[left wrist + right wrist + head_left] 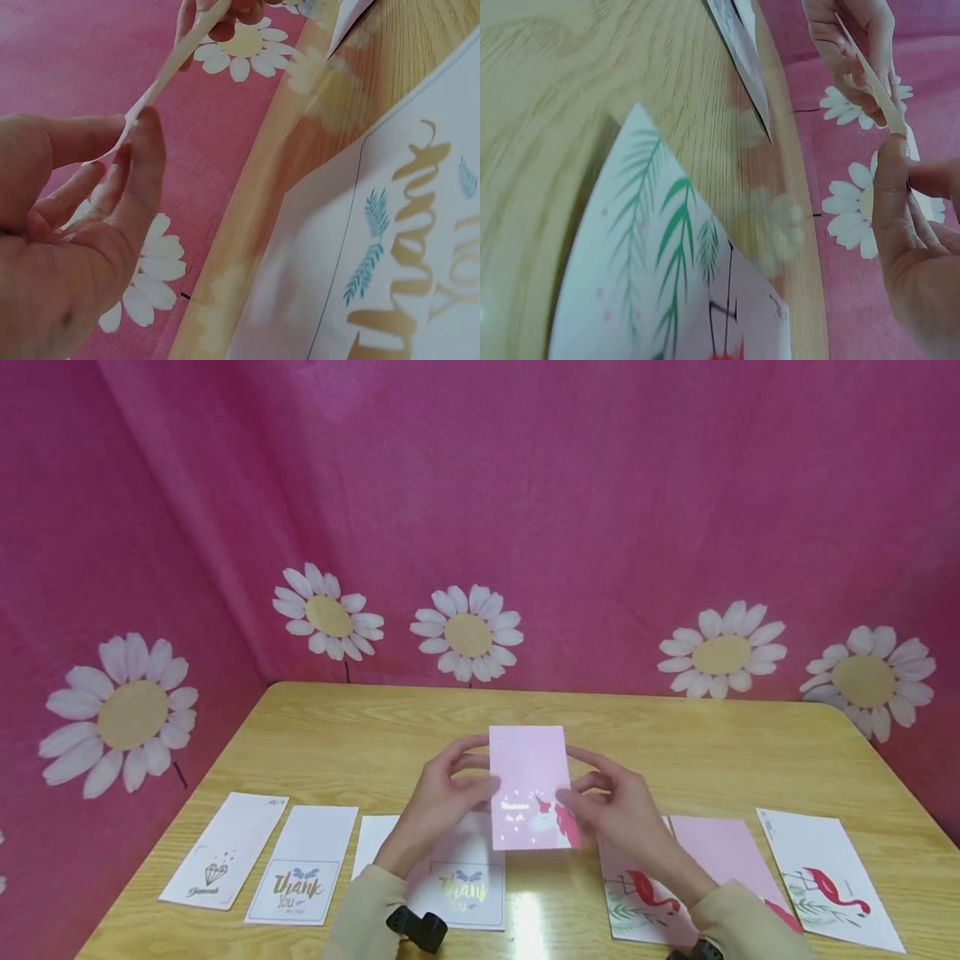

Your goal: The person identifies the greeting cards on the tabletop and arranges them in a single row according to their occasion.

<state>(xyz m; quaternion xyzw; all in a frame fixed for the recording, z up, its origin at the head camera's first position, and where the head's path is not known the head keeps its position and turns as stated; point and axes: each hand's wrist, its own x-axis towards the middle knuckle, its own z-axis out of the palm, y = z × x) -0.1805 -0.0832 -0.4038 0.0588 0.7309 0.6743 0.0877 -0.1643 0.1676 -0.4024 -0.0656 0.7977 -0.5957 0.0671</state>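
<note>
A pink unicorn card (528, 768) is held upright above the table, its printed face toward me. My left hand (447, 793) pinches its left edge between thumb and fingers. At the right edge, my right hand (611, 797) pinches it the same way. The left wrist view shows the card (176, 64) edge-on, with the left hand (90, 217) gripping its near end. In the right wrist view the card (885, 101) is again a thin slanting edge, with the right hand (919, 232) at its lower end. Below the left forearm lies a thank-you card (468, 893).
On the wooden table (570, 714), a diamond card (225, 852), another thank-you card (303, 860) and a partly covered white card (371, 843) lie left. Two flamingo cards, one farthest right (832, 877), flank a pink card (720, 852). A pink daisy-print cloth (525, 527) hangs behind.
</note>
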